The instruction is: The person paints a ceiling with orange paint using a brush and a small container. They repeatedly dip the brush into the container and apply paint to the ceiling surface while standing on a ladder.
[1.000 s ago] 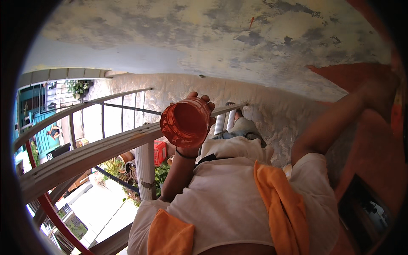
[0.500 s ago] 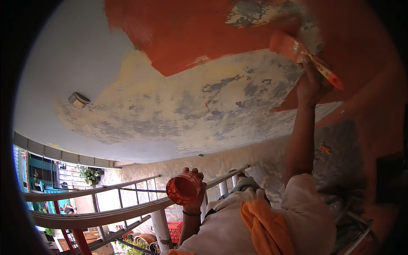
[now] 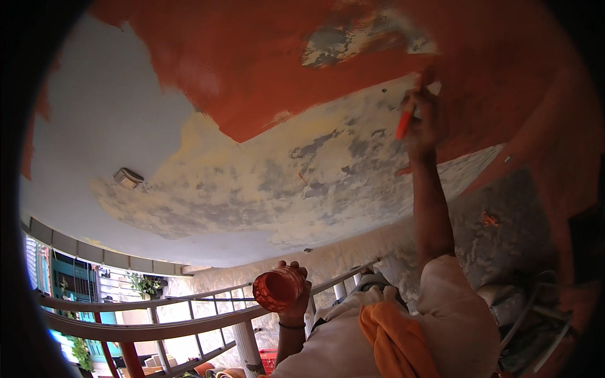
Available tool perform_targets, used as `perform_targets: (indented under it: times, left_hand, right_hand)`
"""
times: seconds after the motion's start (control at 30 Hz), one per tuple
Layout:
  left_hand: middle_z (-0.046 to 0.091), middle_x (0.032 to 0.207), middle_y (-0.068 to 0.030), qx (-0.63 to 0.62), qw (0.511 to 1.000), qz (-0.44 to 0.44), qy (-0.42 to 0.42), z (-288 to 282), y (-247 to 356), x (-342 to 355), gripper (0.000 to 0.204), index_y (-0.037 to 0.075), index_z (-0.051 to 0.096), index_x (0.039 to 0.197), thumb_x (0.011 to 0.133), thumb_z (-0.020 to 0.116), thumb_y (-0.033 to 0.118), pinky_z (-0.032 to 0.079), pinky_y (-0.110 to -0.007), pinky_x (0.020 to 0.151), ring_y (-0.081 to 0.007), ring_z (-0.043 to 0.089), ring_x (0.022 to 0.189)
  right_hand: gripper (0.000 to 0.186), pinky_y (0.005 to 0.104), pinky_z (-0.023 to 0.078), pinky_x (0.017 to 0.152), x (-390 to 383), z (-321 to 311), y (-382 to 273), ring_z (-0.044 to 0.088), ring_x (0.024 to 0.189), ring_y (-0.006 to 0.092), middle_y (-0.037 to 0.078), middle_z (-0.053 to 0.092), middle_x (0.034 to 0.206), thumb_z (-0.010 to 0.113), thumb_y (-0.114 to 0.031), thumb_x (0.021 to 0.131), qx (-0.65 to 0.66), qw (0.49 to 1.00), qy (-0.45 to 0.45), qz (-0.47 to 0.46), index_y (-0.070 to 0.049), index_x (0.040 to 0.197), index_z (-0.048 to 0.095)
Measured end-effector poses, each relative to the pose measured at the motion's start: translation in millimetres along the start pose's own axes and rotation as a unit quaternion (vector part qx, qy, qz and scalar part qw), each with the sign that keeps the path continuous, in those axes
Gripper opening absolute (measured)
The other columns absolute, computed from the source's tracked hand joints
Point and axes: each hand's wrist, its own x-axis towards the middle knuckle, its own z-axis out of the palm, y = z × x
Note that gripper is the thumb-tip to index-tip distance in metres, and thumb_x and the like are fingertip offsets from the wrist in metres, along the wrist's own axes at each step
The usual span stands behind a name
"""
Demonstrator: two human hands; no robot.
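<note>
My left hand (image 3: 300,301) is wrapped round a red, see-through plastic tub (image 3: 272,291), tilted so its open mouth shows; a wet red coat lines its inside. Raised to the wall, my right hand (image 3: 426,123) grips a paintbrush (image 3: 404,126) by its handle, whose end is bright orange-red. The brush head is blurred and mostly hidden by the hand, near the lower edge of the orange-red paint (image 3: 246,82). Below that edge spreads a patchy cream and grey bare surface (image 3: 252,183).
A curved railing (image 3: 164,329) runs beside my left arm, with potted plants (image 3: 145,285) beyond it. A small box-shaped fixture (image 3: 128,178) sticks out of the pale wall at left. An orange cloth (image 3: 394,337) hangs over my shirt.
My right hand has shifted left with the brush, whose handle now points down instead of to the lower right. The view has shifted slightly; my left hand still holds the tub.
</note>
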Motion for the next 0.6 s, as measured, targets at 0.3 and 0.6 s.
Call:
perform_targets:
  times: [0.3,0.6]
  left_hand:
    - [0.055,0.149,-0.0166,0.021,1.0,0.004,-0.014,9.4,-4.8,-4.8,0.06,0.011,0.056,0.154,0.104,0.069,0.043,0.056,-0.052,0.107,-0.0316,0.051,0.138]
    - [0.054,0.149,-0.0169,-0.007,1.0,0.0,-0.008,6.1,-8.1,-10.0,0.06,0.012,0.056,0.153,0.104,0.068,0.045,0.056,-0.052,0.105,-0.0334,0.051,0.139]
  right_hand:
    - [0.024,0.0303,0.058,0.085,12.6,-36.2,-21.9,0.071,0.099,0.0144,0.012,0.075,0.114,0.084,-0.006,0.095,0.33,0.878,0.035,0.345,0.001,0.113,0.07]
    - [0.022,0.0332,0.061,0.089,26.2,-41.1,44.8,0.072,0.1,0.0176,0.009,0.073,0.115,0.085,-0.012,0.094,0.267,0.905,0.24,0.227,-0.001,0.108,0.073]
